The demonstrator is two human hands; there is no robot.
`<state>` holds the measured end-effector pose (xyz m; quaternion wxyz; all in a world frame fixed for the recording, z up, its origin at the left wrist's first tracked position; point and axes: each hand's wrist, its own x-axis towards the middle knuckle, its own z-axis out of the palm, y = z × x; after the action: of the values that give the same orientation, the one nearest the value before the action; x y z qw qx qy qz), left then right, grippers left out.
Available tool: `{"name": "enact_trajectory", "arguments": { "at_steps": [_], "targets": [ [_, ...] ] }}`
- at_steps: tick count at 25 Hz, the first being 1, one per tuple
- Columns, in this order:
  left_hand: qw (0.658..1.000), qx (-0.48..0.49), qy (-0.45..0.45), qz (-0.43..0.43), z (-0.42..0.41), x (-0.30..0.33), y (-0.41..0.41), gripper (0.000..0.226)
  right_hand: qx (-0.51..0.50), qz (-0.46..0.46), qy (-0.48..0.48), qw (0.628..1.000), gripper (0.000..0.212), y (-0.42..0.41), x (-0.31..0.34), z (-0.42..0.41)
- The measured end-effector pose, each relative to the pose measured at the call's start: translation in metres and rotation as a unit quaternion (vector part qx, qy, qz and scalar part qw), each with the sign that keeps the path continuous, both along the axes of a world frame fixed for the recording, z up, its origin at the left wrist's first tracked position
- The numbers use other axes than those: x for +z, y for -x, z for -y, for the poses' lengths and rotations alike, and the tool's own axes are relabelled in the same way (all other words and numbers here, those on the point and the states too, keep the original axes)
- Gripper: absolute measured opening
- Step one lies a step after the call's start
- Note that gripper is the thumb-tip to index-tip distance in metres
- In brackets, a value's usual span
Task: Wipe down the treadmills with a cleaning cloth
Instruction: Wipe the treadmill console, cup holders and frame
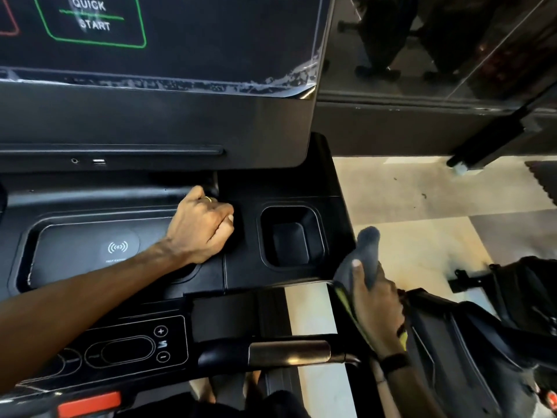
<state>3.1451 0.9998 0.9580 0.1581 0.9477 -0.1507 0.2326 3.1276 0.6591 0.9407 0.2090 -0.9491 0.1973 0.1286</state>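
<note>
Step in hand: wiping black plastic treadmill console (168, 116), judged mid-task. Left hand (205, 227) fisted by the tray, poss. round something dark, can't tell. Right hand (373, 309) grips 1 grey-and-yellow cleaning cloth (366, 251) at console's right edge. Next: bring cloth onto 1 square cup well (291, 236). 2 hands, 1 screen.

Black treadmill console (271, 188) — grey-and-yellow cloth (366, 254) — green-outlined button (90, 19)

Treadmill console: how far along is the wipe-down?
Done: nothing looks finished; the screen shows white streaks along its lower edge. In hand: the right hand grips the cloth off the console's right side; the left hand rests fisted on the tray. Left: tray, cup holder, handlebar.
</note>
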Motion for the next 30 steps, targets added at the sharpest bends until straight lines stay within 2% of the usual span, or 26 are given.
{"name": "enact_trajectory", "arguments": {
  "at_steps": [2,4,6,8,9,11,13,16,19,20,22,25,27,30],
  "targets": [
    [1.000,-0.006,0.004,-0.004,-0.001,-0.001,-0.001,0.036,0.076,0.066,0.072,0.992,0.085,-0.004,-0.001,-0.034],
    [1.000,-0.012,0.003,-0.009,-0.002,-0.001,0.001,0.036,0.105,0.115,0.066,0.986,0.076,-0.043,0.006,-0.057],
    [1.000,-0.026,-0.008,-0.003,-0.002,-0.001,0.002,0.035,0.081,0.103,-0.045,0.990,0.066,-0.094,0.011,-0.049],
    [0.998,-0.054,-0.023,-0.005,-0.003,0.000,0.002,0.034,-0.002,0.031,-0.207,0.978,0.057,-0.114,0.002,-0.020],
    [0.998,-0.063,-0.029,-0.005,-0.003,-0.001,0.002,0.034,-0.039,-0.011,-0.257,0.966,0.050,-0.110,-0.007,-0.004],
    [0.997,-0.073,-0.036,-0.009,-0.002,-0.002,0.002,0.035,-0.087,-0.076,-0.224,0.968,0.046,-0.076,-0.021,0.022],
    [0.997,-0.074,-0.033,-0.013,-0.001,-0.005,0.000,0.036,-0.107,-0.077,-0.140,0.981,0.054,-0.031,-0.022,0.034],
    [0.996,-0.081,-0.038,-0.019,-0.001,-0.007,-0.002,0.037,-0.016,0.020,0.007,1.000,0.075,0.007,-0.002,0.000],
    [0.994,-0.097,-0.045,-0.020,0.001,-0.006,0.000,0.037,0.090,0.128,0.100,0.983,0.079,-0.026,0.000,-0.046],
    [0.994,-0.102,-0.045,-0.022,0.001,-0.006,0.001,0.037,0.101,0.135,0.081,0.982,0.077,-0.049,0.000,-0.052],
    [0.994,-0.100,-0.046,-0.026,0.002,-0.004,0.001,0.036,0.103,0.106,-0.029,0.989,0.072,-0.099,-0.001,-0.044],
    [0.994,-0.089,-0.037,-0.043,0.003,-0.001,0.000,0.034,-0.016,0.001,-0.257,0.966,0.069,-0.139,-0.008,-0.016],
    [0.995,-0.086,-0.033,-0.048,0.003,-0.002,0.000,0.033,-0.052,-0.031,-0.230,0.971,0.071,-0.125,-0.013,-0.008],
    [0.994,-0.082,-0.033,-0.057,0.002,-0.005,-0.002,0.032,0.018,0.074,-0.018,0.997,0.082,-0.086,-0.017,-0.031]
  ]
}}
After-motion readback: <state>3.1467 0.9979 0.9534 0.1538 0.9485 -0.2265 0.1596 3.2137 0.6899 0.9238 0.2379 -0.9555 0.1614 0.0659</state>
